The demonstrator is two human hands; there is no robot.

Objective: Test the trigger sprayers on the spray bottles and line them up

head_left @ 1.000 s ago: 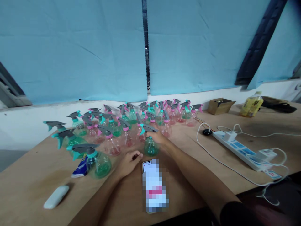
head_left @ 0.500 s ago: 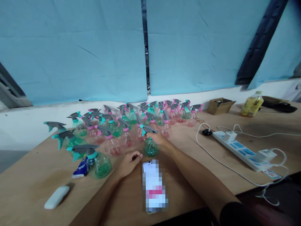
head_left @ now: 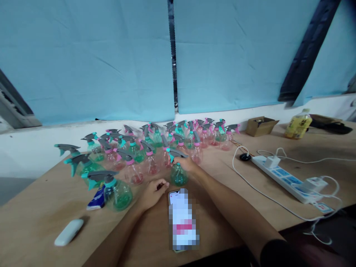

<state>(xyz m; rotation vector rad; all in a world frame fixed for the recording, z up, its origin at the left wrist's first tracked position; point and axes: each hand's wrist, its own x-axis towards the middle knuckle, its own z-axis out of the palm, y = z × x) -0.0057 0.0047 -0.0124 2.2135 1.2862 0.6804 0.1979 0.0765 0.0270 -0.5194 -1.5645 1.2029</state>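
Note:
My right hand (head_left: 183, 162) is wrapped round the neck of a green spray bottle (head_left: 178, 175) with a grey and teal trigger head. The bottle stands upright on the wooden table, just behind a phone (head_left: 183, 218) whose screen is lit and partly blurred out. Left of the phone my left hand (head_left: 152, 191) rests on the tabletop, fingers loosely curled in; only dark shadow shows between thumb and fingers. Nearest to it on the left is another green spray bottle (head_left: 118, 194). A clear pink spray bottle (head_left: 135, 174) stands behind that hand.
Several pink and green spray bottles (head_left: 151, 165) crowd the table toward the wall. At left lie a white case (head_left: 69, 232) and a blue packet (head_left: 96, 198). A power strip (head_left: 283, 178) with white cables, a cardboard box (head_left: 261, 127) and a yellow-labelled bottle (head_left: 298, 125) are at right.
The view has shifted very slightly. Both hands stay in place, the right still round the green spray bottle and the left still curled on the table.

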